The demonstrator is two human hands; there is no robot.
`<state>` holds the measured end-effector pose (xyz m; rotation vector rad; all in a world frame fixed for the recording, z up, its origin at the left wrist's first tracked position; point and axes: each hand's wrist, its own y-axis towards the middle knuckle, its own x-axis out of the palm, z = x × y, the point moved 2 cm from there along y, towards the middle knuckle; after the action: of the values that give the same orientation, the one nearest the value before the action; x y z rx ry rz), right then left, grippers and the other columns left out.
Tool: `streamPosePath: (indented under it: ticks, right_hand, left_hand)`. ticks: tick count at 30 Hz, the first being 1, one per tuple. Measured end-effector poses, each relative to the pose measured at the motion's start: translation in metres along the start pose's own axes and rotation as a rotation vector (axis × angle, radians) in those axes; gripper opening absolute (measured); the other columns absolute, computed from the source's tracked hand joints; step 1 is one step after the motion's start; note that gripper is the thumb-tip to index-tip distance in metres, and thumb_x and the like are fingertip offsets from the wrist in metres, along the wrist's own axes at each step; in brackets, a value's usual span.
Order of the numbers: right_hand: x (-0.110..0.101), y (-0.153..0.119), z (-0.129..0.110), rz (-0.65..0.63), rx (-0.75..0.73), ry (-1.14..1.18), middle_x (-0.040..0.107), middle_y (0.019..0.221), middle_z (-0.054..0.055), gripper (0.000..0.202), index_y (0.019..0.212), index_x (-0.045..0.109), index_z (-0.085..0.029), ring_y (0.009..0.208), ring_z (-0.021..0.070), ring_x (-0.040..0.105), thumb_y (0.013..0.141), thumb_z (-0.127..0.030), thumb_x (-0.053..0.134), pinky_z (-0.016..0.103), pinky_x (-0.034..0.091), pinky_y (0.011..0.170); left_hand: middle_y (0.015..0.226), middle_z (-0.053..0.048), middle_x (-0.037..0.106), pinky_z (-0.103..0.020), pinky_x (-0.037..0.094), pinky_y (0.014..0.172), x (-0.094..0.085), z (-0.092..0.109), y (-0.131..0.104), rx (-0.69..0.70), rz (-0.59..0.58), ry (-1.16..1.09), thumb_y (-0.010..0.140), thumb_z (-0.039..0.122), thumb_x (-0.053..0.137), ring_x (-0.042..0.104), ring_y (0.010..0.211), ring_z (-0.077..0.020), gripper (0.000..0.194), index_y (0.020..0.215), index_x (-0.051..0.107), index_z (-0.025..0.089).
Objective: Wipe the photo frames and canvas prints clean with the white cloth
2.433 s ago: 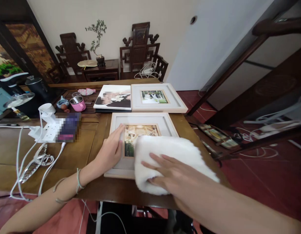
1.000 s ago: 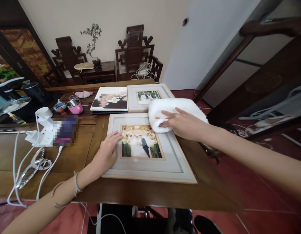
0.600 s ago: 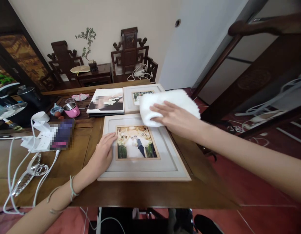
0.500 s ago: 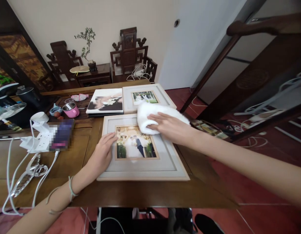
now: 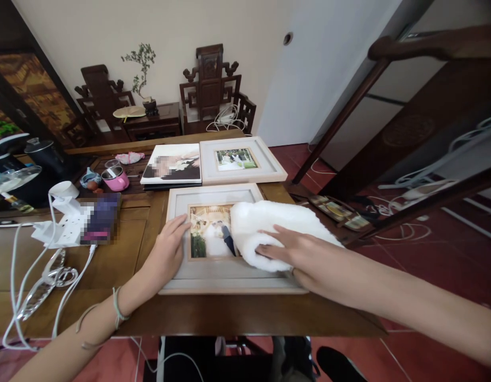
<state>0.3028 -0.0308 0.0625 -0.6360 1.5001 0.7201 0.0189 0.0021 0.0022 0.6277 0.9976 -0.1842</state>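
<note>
The cloth (image 5: 283,228) hides much of the right side of the frame (image 5: 213,284) and photo (image 5: 209,233), pixelation blurs the album (image 5: 185,167) and purple thing (image 5: 105,212), and the left edge crops the table (image 5: 126,233).

Open strip of table (image 5: 249,318) before the near frame (image 5: 217,278), album (image 5: 175,165) and far frame (image 5: 267,165) close behind it.

On the left of the surface (image 5: 237,318), here's a white plastic power strip (image 5: 70,228) trailing white cables (image 5: 15,276), with a shiny silver looped clip (image 5: 44,289) just nearer. Farther back sits a pink mug with a metal interior (image 5: 118,183). And at the far wall, a small potted bonsai tree (image 5: 142,69) stands between two dark carved wooden chairs (image 5: 210,79).
</note>
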Motion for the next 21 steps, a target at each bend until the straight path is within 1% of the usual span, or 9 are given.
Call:
streamPosePath:
  ticks: [3,5,6,8,11,13,15,17,21]
  right_hand:
    - [0.004,0.009,0.016,0.086,-0.008,-0.125,0.052,0.137,0.018,0.064,0.119,0.063,-0.015,0.126,0.0329,0.05,0.064,0.011,0.045,0.048,0.045,0.102]
    - [0.008,0.026,0.035,0.135,0.008,-0.24,0.05,0.139,0.019,0.055,0.118,0.065,-0.013,0.133,0.0361,0.04,0.07,0.01,0.048,0.053,0.037,0.107]
    - [0.01,0.035,0.045,0.139,0.015,-0.288,0.051,0.138,0.02,0.05,0.117,0.066,-0.012,0.134,0.0369,0.038,0.074,0.008,0.048,0.056,0.035,0.107]
    - [0.016,0.05,0.061,0.103,0.012,-0.341,0.055,0.135,0.019,0.045,0.113,0.068,-0.013,0.133,0.0367,0.039,0.078,0.005,0.048,0.057,0.034,0.107]
    - [0.023,0.058,0.073,0.029,-0.008,-0.331,0.056,0.133,0.018,0.052,0.113,0.069,-0.015,0.132,0.0359,0.042,0.072,0.009,0.047,0.057,0.035,0.106]
    - [0.023,0.053,0.07,-0.001,-0.015,-0.296,0.056,0.134,0.017,0.059,0.114,0.069,-0.017,0.133,0.0369,0.04,0.066,0.011,0.047,0.059,0.033,0.106]
    - [0.019,0.042,0.059,-0.023,-0.016,-0.242,0.057,0.133,0.016,0.062,0.111,0.07,-0.019,0.134,0.0384,0.037,0.062,0.012,0.047,0.063,0.031,0.105]
    - [0.014,0.028,0.042,-0.053,-0.007,-0.174,0.058,0.132,0.016,0.064,0.108,0.072,-0.02,0.134,0.0393,0.036,0.059,0.013,0.048,0.065,0.03,0.105]
    - [0.008,-0.004,0.003,-0.14,0.003,0.001,0.058,0.132,0.016,0.061,0.103,0.073,-0.022,0.134,0.0392,0.036,0.056,0.01,0.05,0.065,0.029,0.106]
  left_hand:
    - [0.138,-0.018,0.051,-0.051,0.036,0.112,-0.002,0.002,0.002,-0.034,-0.046,0.024,0.08,-0.002,0.036,0.044,0.133,-0.0262,0.05,0.125,0.055,0.01]
    - [0.138,-0.018,0.051,-0.049,0.034,0.114,-0.003,0.003,0.003,-0.052,-0.067,0.029,0.079,-0.003,0.037,0.043,0.133,-0.0262,0.051,0.126,0.055,0.007]
    - [0.138,-0.019,0.051,-0.049,0.034,0.114,-0.003,0.003,0.004,-0.059,-0.072,0.031,0.079,-0.003,0.037,0.043,0.134,-0.0262,0.052,0.127,0.054,0.006]
    - [0.139,-0.018,0.05,-0.049,0.034,0.114,-0.004,0.002,0.005,-0.069,-0.076,0.034,0.079,-0.002,0.037,0.042,0.134,-0.0259,0.053,0.129,0.052,0.006]
    - [0.14,-0.017,0.05,-0.049,0.034,0.114,-0.003,0.0,0.005,-0.076,-0.07,0.034,0.08,-0.002,0.036,0.043,0.134,-0.0253,0.055,0.131,0.052,0.008]
    - [0.139,-0.017,0.051,-0.049,0.034,0.115,-0.002,-0.001,0.006,-0.07,-0.061,0.03,0.079,-0.003,0.035,0.044,0.134,-0.0253,0.055,0.13,0.053,0.008]
    - [0.139,-0.018,0.052,-0.048,0.034,0.114,-0.001,-0.001,0.006,-0.062,-0.051,0.03,0.079,-0.003,0.035,0.044,0.133,-0.0256,0.055,0.129,0.053,0.007]
    - [0.138,-0.018,0.052,-0.048,0.035,0.114,0.0,-0.002,0.006,-0.057,-0.041,0.033,0.079,-0.003,0.034,0.045,0.133,-0.0257,0.054,0.129,0.054,0.006]
    - [0.138,-0.016,0.052,-0.05,0.036,0.113,0.0,-0.001,0.005,-0.041,-0.021,0.028,0.079,-0.003,0.035,0.046,0.132,-0.0252,0.055,0.13,0.052,0.01]
